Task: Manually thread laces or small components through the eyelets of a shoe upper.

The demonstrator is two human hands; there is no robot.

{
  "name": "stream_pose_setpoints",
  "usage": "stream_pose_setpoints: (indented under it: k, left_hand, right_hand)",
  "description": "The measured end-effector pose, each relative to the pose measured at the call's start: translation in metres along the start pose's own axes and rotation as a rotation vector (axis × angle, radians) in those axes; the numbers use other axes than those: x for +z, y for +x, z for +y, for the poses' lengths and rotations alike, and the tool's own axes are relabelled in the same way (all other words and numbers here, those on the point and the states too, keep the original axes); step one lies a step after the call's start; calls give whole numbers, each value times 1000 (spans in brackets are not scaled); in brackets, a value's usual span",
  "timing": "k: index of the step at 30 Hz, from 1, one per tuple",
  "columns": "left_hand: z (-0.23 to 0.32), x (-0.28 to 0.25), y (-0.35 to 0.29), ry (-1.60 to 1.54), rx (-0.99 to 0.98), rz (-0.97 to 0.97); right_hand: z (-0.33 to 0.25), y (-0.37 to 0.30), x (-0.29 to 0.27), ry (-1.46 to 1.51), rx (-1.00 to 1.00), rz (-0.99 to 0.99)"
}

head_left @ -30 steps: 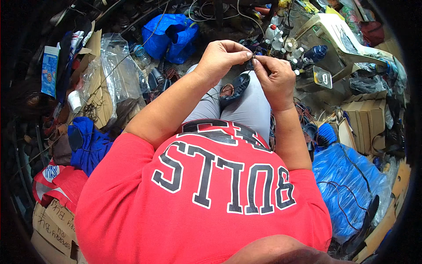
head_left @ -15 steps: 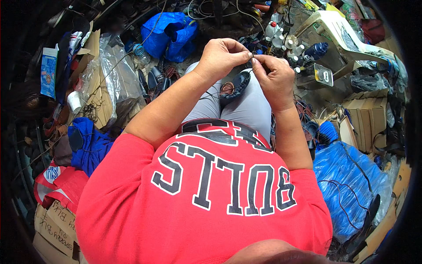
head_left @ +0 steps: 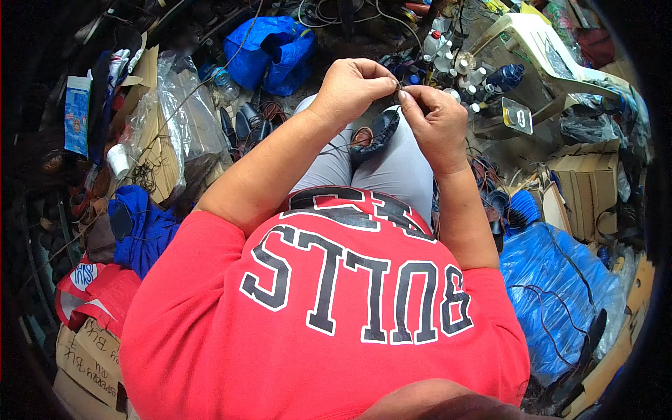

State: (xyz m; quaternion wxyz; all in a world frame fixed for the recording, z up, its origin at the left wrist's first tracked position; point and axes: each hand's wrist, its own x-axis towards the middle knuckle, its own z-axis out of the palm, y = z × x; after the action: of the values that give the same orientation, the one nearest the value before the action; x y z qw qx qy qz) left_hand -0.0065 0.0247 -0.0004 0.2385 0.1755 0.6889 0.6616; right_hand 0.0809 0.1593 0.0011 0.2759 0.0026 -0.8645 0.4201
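Both of my hands are raised close together above my knees. My left hand (head_left: 353, 91) is closed in a pinch, thumb against forefinger, on a thin dark thread (head_left: 400, 87). Pinching the same thread just to the right is my right hand (head_left: 439, 126), its fingers curled and thumb pressed in. Only a tiny length of thread shows between the fingertips; its ends I cannot make out. On my lap, below the hands, rests a dark shoe (head_left: 383, 131) with a brown part showing at its opening; neither hand touches it.
Several small bottles (head_left: 448, 63) stand ahead to the right, near a white plastic chair (head_left: 553, 52). Dark shoes (head_left: 248, 126) lie left of my knees. A blue bag (head_left: 273, 56) sits ahead; blue plastic wrapping (head_left: 553, 301) and a cardboard box (head_left: 584, 185) lie at right.
My fingertips have shifted very slightly, and a bit more of the dark thread shows between them. The shoe stays on my lap.
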Motion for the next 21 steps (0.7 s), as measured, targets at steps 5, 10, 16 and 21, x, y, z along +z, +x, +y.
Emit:
stream_pose_setpoints:
  k: [5,10,16,21]
  left_hand:
    - [2,-1,0,-34,-5,-24]
    - [4,-4,-2,-174,33,-84]
    - [5,-4,-2,-123,45,-164]
    - [6,-4,-1,-138,12,-151]
  right_hand:
    - [9,-6,3,380,296,-88]
    - [18,-8,3,841,484,-163]
    - [28,-9,4,907,470,-229]
    - [26,-9,5,904,489,-240]
